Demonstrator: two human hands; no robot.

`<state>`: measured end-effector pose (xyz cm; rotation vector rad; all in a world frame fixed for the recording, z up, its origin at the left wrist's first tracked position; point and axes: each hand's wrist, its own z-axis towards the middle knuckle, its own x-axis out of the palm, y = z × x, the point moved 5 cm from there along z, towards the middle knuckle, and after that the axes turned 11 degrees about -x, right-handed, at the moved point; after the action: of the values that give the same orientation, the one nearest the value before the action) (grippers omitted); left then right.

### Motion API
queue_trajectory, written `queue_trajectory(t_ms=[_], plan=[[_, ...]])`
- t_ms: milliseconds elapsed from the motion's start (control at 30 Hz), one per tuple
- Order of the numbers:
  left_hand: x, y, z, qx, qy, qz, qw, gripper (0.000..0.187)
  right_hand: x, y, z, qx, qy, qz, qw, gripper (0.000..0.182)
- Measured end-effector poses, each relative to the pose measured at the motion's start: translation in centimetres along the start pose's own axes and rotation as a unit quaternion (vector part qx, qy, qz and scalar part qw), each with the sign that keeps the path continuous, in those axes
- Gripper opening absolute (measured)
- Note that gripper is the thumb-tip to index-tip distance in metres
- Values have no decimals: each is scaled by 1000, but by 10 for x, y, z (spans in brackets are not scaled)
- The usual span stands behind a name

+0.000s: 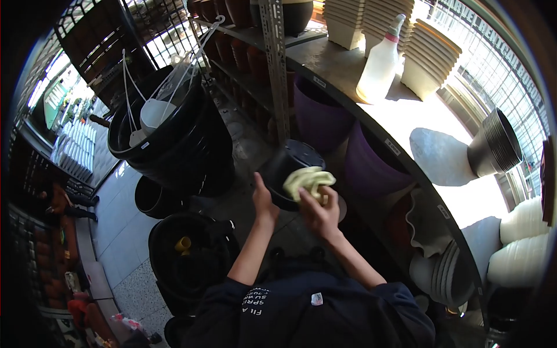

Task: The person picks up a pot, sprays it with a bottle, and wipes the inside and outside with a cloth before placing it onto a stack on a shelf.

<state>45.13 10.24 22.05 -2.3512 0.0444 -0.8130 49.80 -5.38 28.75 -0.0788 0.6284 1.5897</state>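
Observation:
A black plant pot (281,164) is held in front of me, tilted so that its base with small holes faces up and away. My left hand (264,202) grips the pot's near left side, thumb raised along the outside; its other fingers are mostly hidden. A crumpled pale yellow cloth (306,179) is bunched in the fingers of my right hand (322,216) and lies against the pot's right side. Part of the pot is covered by the cloth.
Large black pots (174,153) with white hangers stand to the left. Below them a black tub (191,249) contains a yellow piece. At right, a counter (429,145) carries a spray bottle (378,69) and stacked pots (493,145). Purple pots (371,159) sit under it.

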Motion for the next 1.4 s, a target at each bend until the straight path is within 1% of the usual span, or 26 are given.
queue_trajectory(t_ms=[33, 67, 100, 200, 233, 333, 367, 467, 500, 533, 600, 633, 667, 700, 733, 800, 867, 933, 967, 1000, 1067, 1100, 1200, 1300, 1367, 1400], plan=[[-4, 19, 17, 13, 143, -1, 990, 51, 12, 10, 7, -87, 49, -33, 994, 45], [-6, 37, 32, 24, 283, -4, 959, 51, 27, 15, 5, -138, 112, -149, 973, 44], [3, 34, 28, -30, 342, -84, 935, 52, 28, 11, 3, -152, 91, -144, 974, 43], [5, 27, 14, -76, 272, -59, 957, 52, 20, 4, 5, -169, 31, -142, 975, 43], [5, 27, 11, -76, 267, -64, 959, 53, 15, 5, 4, -167, 13, -140, 976, 43], [18, 20, -13, -49, 156, -19, 986, 54, 3, -5, 2, -130, -49, -112, 984, 40], [20, 21, -10, -50, 187, -45, 980, 53, -2, -10, 2, -106, -66, -105, 987, 37], [26, 19, -27, -59, 183, -83, 978, 51, -9, -20, 1, -88, -131, -106, 982, 46], [27, 18, -30, -50, 209, -73, 974, 50, -10, -21, 4, -83, -141, -115, 980, 54], [29, 18, -34, -57, 224, -75, 970, 49, -13, -22, 7, -71, -178, -105, 976, 50], [32, 16, -44, -71, 250, -80, 962, 49, -22, -37, 9, 84, -265, -6, 961, 36], [31, 15, -46, -54, 231, -69, 969, 49, -25, -45, 11, 185, -247, 33, 951, 29], [30, 16, -48, -38, 213, -58, 975, 48, -24, -55, 6, 258, -279, 149, 913, 31], [30, 16, -51, -22, 194, -47, 980, 48, -23, -61, 1, 278, -299, 195, 892, 32], [32, 13, -53, -24, 208, -48, 977, 47, -24, -66, 0, 295, -317, 240, 869, 34], [30, 4, -57, -26, 233, -49, 971, 45, -30, -73, 0, 387, -291, 298, 823, 34], [27, 1, -58, -4, 242, -14, 970, 44, -25, -87, -8, 432, -238, 393, 776, 37], [20, 0, -59, 12, 247, 51, 968, 43, -15, -91, -17, 477, -258, 498, 676, 33], [13, -2, -58, 20, 247, 98, 964, 43, -19, -92, -22, 537, -238, 448, 674, 33], [10, -5, -57, 29, 245, 144, 958, 42, -22, -95, -23, 549, -162, 427, 699, 43], [9, -10, -65, 62, 265, 183, 945, 39, -26, -98, -14, 536, -81, 448, 711, 43], [10, -13, -70, 78, 275, 203, 936, 37, -28, -96, -8, 501, -77, 448, 736, 41], [11, -19, -74, 84, 304, 245, 917, 22, -34, -84, 9, 442, -15, 484, 755, 39], [9, -26, -74, 102, 290, 338, 890, 18, -41, -82, 12, 419, 85, 387, 817, 34], [23, -34, -88, 219, 290, 423, 830, 21, -45, -82, 10, 416, 138, 325, 838, 37], [31, -37, -97, 276, 285, 461, 794, 23, -47, -82, 7, 421, 181, 268, 847, 38]])
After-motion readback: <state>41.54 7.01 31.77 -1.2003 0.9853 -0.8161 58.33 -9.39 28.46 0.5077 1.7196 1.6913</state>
